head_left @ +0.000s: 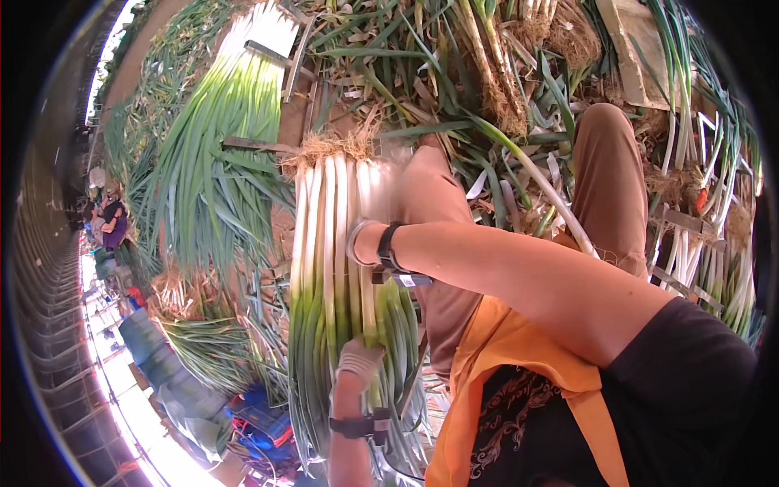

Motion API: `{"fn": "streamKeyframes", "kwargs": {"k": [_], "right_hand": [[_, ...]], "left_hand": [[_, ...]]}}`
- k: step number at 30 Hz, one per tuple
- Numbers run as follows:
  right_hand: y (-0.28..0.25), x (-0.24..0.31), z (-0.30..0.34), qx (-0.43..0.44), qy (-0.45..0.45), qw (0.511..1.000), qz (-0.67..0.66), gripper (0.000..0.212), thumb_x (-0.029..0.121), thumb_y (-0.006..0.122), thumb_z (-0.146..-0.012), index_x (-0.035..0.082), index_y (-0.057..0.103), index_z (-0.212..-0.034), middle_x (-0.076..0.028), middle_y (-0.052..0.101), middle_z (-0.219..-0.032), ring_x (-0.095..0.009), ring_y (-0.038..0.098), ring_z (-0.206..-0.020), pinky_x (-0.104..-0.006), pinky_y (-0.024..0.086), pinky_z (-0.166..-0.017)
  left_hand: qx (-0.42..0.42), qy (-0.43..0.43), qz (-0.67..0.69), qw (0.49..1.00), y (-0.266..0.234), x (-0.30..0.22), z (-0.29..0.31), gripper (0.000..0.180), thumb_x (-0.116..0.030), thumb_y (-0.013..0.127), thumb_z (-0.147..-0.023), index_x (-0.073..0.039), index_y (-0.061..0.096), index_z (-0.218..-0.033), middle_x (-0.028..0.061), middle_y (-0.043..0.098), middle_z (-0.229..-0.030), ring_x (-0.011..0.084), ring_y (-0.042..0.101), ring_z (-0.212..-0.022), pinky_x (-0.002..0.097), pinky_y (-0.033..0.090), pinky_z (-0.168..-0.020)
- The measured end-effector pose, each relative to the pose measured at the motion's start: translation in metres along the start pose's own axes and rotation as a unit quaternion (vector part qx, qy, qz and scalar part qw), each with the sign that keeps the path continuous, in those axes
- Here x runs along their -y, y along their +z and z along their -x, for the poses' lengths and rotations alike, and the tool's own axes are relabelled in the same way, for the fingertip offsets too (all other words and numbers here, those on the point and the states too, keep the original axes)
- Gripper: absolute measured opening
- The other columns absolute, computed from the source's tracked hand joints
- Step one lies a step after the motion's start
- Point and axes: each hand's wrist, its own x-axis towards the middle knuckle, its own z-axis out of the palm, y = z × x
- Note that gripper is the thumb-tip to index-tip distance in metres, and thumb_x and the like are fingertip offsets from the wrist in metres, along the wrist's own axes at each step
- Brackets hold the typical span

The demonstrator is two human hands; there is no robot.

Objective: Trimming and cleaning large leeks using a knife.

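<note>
A thick layer of long green onions (313,219) lies in front of me, roots at the far end and green leaves toward me. My left hand (361,357), in a pale glove, is closed over a green onion stalk (368,304) where white turns to green. My right hand (388,191), also gloved, is over the white stalks near the roots (337,146), at the pile's right side. Motion smears its fingers, so their grip is unclear. Across my lap, beneath the right forearm, one loose green onion (535,174) slants between my knees.
A second stack of trimmed green onions (219,122) lies at far left, by a metal frame (299,57). Untrimmed onions with muddy roots (503,97) and leaf scraps cover the ground ahead. More bundles (686,247) lie right. Another person (114,223) is at far left.
</note>
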Motion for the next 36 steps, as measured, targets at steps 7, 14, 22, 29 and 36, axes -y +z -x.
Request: {"fn": "streamKeyframes", "kwargs": {"k": [7,14,22,29,36], "right_hand": [[0.017,-0.010,-0.015,-0.010,-0.015,0.999,0.051,0.039,0.011,0.077,-0.058,0.014,0.070,-0.097,-0.003,0.066,-0.101,-0.023,0.062,-0.091,-0.0345,0.051,-0.072],[0.002,-0.010,0.006,-0.082,0.055,0.992,0.083,0.037,0.012,0.076,-0.059,0.014,0.070,-0.095,-0.005,0.066,-0.099,-0.024,0.063,-0.092,-0.0356,0.050,-0.070],[-0.011,-0.027,0.020,-0.090,0.030,0.988,0.125,0.028,0.015,0.070,-0.068,0.013,0.070,-0.095,-0.005,0.067,-0.095,-0.025,0.063,-0.090,-0.0369,0.048,-0.071],[-0.013,-0.033,0.011,0.011,-0.012,0.996,0.088,0.028,0.013,0.073,-0.065,0.011,0.070,-0.092,-0.006,0.067,-0.094,-0.027,0.063,-0.090,-0.0392,0.049,-0.069],[-0.003,-0.035,-0.005,-0.015,0.024,0.998,0.058,0.033,0.008,0.074,-0.062,0.011,0.070,-0.095,-0.006,0.066,-0.100,-0.026,0.062,-0.092,-0.0358,0.050,-0.071]], "left_hand": [[-0.250,-0.040,-0.189,0.949,0.051,-0.032,-0.002,0.032,-0.020,0.055,-0.080,-0.003,0.054,-0.106,0.0211,0.062,-0.090,0.0347,0.062,-0.086,0.0421,0.049,-0.076],[-0.465,-0.019,-0.400,0.789,0.085,-0.009,-0.034,0.040,-0.016,0.050,-0.081,-0.003,0.045,-0.117,0.0067,0.059,-0.076,0.0217,0.060,-0.071,0.0331,0.046,-0.056],[-0.380,-0.054,-0.334,0.861,0.073,-0.035,-0.016,0.052,-0.019,0.058,-0.074,-0.002,0.043,-0.121,0.0076,0.060,-0.077,0.0223,0.060,-0.076,0.0340,0.046,-0.063],[-0.458,-0.010,-0.307,0.834,0.085,-0.027,-0.016,0.053,-0.022,0.060,-0.073,0.000,0.046,-0.119,0.0150,0.061,-0.084,0.0279,0.059,-0.083,0.0372,0.046,-0.066],[-0.506,0.092,-0.220,0.829,0.071,-0.039,0.014,0.043,-0.027,0.058,-0.078,-0.007,0.052,-0.115,0.0159,0.059,-0.097,0.0346,0.056,-0.083,0.0461,0.046,-0.068]]}}
